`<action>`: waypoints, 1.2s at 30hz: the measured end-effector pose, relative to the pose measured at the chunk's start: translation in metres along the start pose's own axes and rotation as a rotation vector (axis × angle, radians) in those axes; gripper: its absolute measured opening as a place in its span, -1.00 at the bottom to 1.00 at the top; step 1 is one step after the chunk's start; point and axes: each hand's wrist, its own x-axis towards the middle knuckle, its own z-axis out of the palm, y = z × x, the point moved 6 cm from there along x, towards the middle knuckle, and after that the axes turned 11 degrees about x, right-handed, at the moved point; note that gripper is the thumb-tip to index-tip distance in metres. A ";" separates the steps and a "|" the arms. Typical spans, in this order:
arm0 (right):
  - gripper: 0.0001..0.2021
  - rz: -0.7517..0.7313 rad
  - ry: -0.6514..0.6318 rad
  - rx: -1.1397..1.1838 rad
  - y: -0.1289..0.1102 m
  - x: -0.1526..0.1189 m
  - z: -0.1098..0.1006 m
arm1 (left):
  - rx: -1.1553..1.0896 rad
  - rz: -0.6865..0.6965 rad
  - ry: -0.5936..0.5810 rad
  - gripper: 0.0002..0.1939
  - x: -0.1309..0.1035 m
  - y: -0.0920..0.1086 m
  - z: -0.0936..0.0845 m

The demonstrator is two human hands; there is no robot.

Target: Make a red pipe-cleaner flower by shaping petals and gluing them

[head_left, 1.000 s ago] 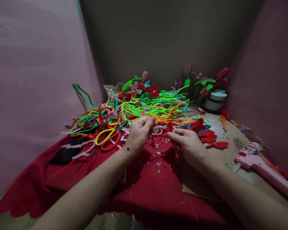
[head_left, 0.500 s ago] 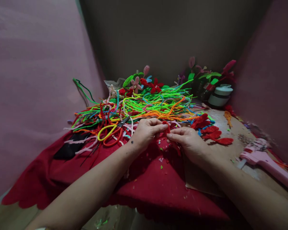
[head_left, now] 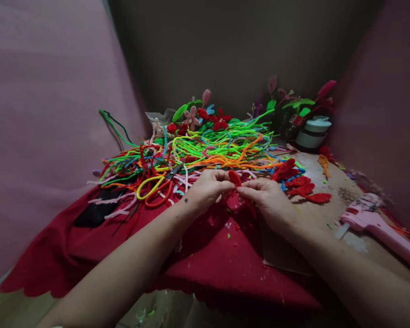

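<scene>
Between my fingertips is a red pipe cleaner, bent into a petal-like loop that stands up above them. My left hand pinches it from the left, thumb and forefinger closed. From the other side my right hand grips its lower part, and the two sets of fingertips nearly meet. Some red fuzzy length hangs below, mostly hidden by my right hand. Several finished-looking red petals lie just right of my right hand. Scissors with yellow and orange handles rest left of my left hand.
A heap of colourful pipe cleaners spreads behind my hands, with fuzzy flowers at its back. A pink glue gun lies on cardboard at right. Behind it stands a lidded jar. A black flat object lies left on the red cloth.
The red loop between my fingers has turned and now shows its broader face. My hands stay almost in place, and the whole view has shifted slightly.
</scene>
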 end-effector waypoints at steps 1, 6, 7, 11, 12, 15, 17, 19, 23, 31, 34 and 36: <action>-0.81 -0.012 0.015 -0.012 -0.001 0.000 0.000 | -0.004 0.006 0.012 -0.92 0.000 0.000 0.000; -0.83 -0.068 0.090 0.027 -0.006 -0.002 -0.002 | -0.030 0.048 0.030 -0.90 0.000 0.003 -0.001; -0.81 -0.060 0.085 0.059 -0.006 -0.001 -0.002 | -0.039 0.063 0.017 -0.90 0.000 0.003 -0.001; -0.81 0.042 0.003 0.331 -0.001 0.002 0.000 | -0.164 0.101 -0.090 -0.87 0.000 0.004 -0.002; -0.82 0.079 -0.031 0.403 0.000 0.002 0.002 | -0.189 0.106 -0.108 -0.85 0.000 0.004 -0.002; -0.83 0.168 -0.140 0.540 0.003 0.002 0.007 | -0.169 0.135 -0.104 -0.82 -0.001 0.007 -0.003; -0.83 0.186 -0.205 0.579 0.003 0.001 0.010 | -0.136 0.149 -0.085 -0.81 -0.002 0.009 -0.003; -0.84 0.187 -0.245 0.589 0.003 0.000 0.012 | -0.121 0.147 -0.079 -0.79 -0.003 0.010 -0.002; -0.85 0.188 -0.264 0.569 0.002 -0.001 0.015 | -0.100 0.129 -0.062 -0.78 -0.004 0.010 -0.002; -0.80 0.159 -0.242 0.543 0.002 0.000 0.015 | 0.171 0.255 0.118 -0.87 -0.014 0.019 -0.002; -0.78 0.140 -0.193 0.513 0.002 0.001 0.013 | 0.443 0.481 0.305 -0.93 -0.025 0.030 -0.002; -0.78 0.127 -0.181 0.508 0.001 0.001 0.013 | 0.601 0.641 0.404 -0.96 -0.035 0.037 0.000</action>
